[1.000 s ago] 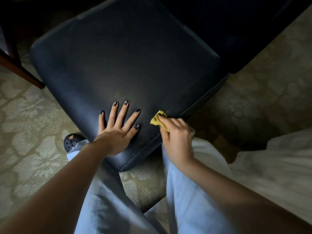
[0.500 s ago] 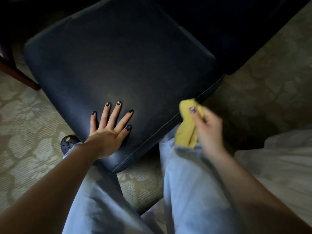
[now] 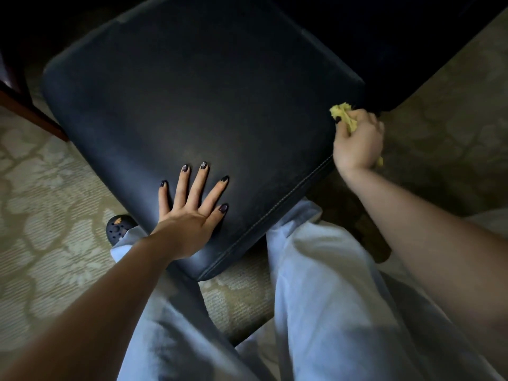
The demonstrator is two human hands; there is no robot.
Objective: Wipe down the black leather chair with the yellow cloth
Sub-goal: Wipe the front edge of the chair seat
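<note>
The black leather chair seat (image 3: 192, 100) fills the upper middle of the head view, seen from above with a stitched seam along its right side. My left hand (image 3: 192, 210) lies flat on the seat's near corner, fingers spread and straight. My right hand (image 3: 357, 141) grips the bunched yellow cloth (image 3: 342, 112) against the seat's right edge near its far right corner. A small tail of the cloth shows below the hand; the rest is hidden in my fist.
A patterned beige carpet (image 3: 49, 215) surrounds the chair. A dark wooden furniture leg (image 3: 30, 111) slants at the left edge. My legs in light trousers (image 3: 324, 284) stand against the seat's near side, with a black shoe (image 3: 118, 228) beside it. White fabric (image 3: 489, 221) lies at the right.
My right hand has carried the yellow cloth from the seat's near right edge, lifted off briefly, up along the right side to near the far corner. My left hand has stayed flat.
</note>
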